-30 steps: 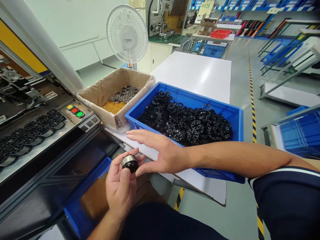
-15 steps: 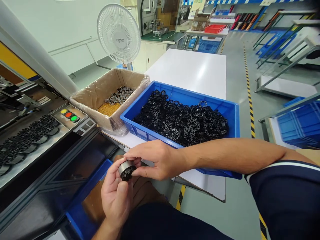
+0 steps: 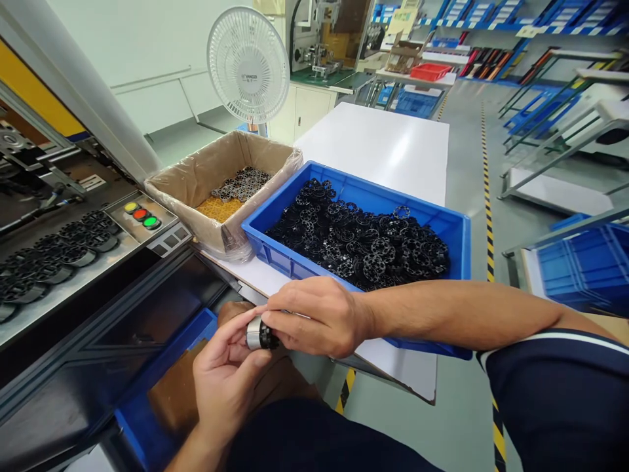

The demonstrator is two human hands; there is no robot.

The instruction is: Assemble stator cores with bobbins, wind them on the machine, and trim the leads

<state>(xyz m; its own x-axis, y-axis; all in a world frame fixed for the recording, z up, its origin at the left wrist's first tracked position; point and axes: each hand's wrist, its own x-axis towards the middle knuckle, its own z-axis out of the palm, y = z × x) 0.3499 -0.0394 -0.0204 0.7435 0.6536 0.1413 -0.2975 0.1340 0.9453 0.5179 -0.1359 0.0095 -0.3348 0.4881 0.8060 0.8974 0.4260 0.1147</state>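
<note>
Both hands meet above my lap, just in front of the blue bin. Between them is a small metal ring with a black plastic insert [image 3: 256,333], its black side turned to the right. My left hand [image 3: 227,373] is closed around the silver side, thumb below and fingers above. My right hand [image 3: 319,318] grips the black end with its fingertips, which partly hide it. Beyond my right forearm, the blue bin [image 3: 282,259] holds a heap of round black plastic parts [image 3: 363,239].
A plastic-lined carton [image 3: 184,180] with ring parts stands left of the bin on a white table [image 3: 373,141]. Further left, a machine bed carries rows of black-and-silver parts [image 3: 63,255] beside coloured buttons [image 3: 142,214]. A white fan [image 3: 248,65] stands behind.
The ring has turned so its black side faces right instead of down. My right fingers have shifted onto that end, and both hands moved slightly. The view has tilted a little.
</note>
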